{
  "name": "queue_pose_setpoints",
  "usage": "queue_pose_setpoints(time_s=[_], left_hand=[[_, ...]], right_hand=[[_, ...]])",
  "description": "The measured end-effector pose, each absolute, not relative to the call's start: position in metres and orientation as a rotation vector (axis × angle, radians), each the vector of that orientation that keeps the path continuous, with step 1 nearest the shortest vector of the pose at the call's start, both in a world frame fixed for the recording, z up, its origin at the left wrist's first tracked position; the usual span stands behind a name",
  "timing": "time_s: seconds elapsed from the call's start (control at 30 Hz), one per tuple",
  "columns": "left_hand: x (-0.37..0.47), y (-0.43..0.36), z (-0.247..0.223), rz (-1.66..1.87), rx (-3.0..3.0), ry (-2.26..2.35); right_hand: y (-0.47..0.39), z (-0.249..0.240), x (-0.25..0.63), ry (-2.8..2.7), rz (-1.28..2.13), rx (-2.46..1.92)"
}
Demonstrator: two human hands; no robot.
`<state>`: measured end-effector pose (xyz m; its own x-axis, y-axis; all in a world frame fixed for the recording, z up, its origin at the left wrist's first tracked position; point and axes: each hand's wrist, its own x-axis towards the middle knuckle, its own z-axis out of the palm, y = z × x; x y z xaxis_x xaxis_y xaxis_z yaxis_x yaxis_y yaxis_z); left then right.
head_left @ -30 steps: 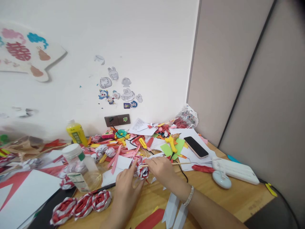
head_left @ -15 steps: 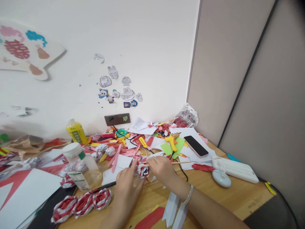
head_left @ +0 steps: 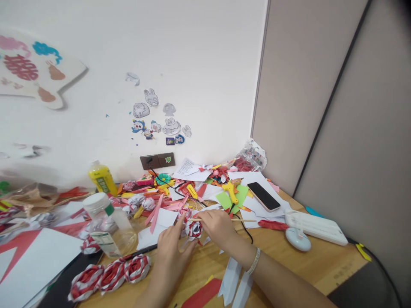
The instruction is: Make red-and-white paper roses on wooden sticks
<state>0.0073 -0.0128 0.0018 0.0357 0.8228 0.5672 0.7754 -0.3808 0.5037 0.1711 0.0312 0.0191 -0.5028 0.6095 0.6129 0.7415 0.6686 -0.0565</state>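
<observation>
A red-and-white twisted paper piece [head_left: 194, 229] lies between my hands at the middle of the desk. My left hand [head_left: 171, 241] holds its left side between thumb and fingers. In my right hand [head_left: 216, 226] is a thin wooden stick [head_left: 244, 220], pinched and lying nearly level. The stick's left end touches the top of the paper piece, and its right end sticks out past the hand. Three joined red-and-white paper rosettes [head_left: 111, 276] rest at the lower left.
A clear jar [head_left: 114, 231] stands left of my left hand, with a yellow bottle [head_left: 103, 179] behind. A yellow glue gun [head_left: 231, 193], a phone [head_left: 263, 196] and a white power strip [head_left: 316, 226] lie to the right. Paper strips [head_left: 236, 278] lie near the front.
The stick has shifted slightly left with my right hand's fingers, and its right end now reaches less far. My left hand stays on the paper piece. The view has moved very little.
</observation>
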Motion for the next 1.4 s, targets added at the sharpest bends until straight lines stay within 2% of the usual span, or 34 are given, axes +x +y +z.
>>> queue_pose_setpoints(time_s=[0.1,0.3,0.5,0.97,1.4], left_hand=[[0.011,-0.014,0.007,1.29,1.924,1.672],[0.012,-0.003,0.007,1.231,1.205,1.262],[0.013,-0.008,0.009,1.132,0.938,1.132],[0.017,-0.017,0.013,0.896,0.782,0.869],[0.018,-0.022,0.015,0.856,0.789,0.93]], right_hand=[[0.033,0.021,0.172,-2.208,-0.073,-1.077],[0.036,0.03,0.176,-2.043,0.281,-1.14],[0.037,0.031,0.177,-1.979,0.483,-1.093],[0.039,0.027,0.174,-1.938,0.499,-1.189],[0.038,0.026,0.174,-1.929,0.453,-1.18]])
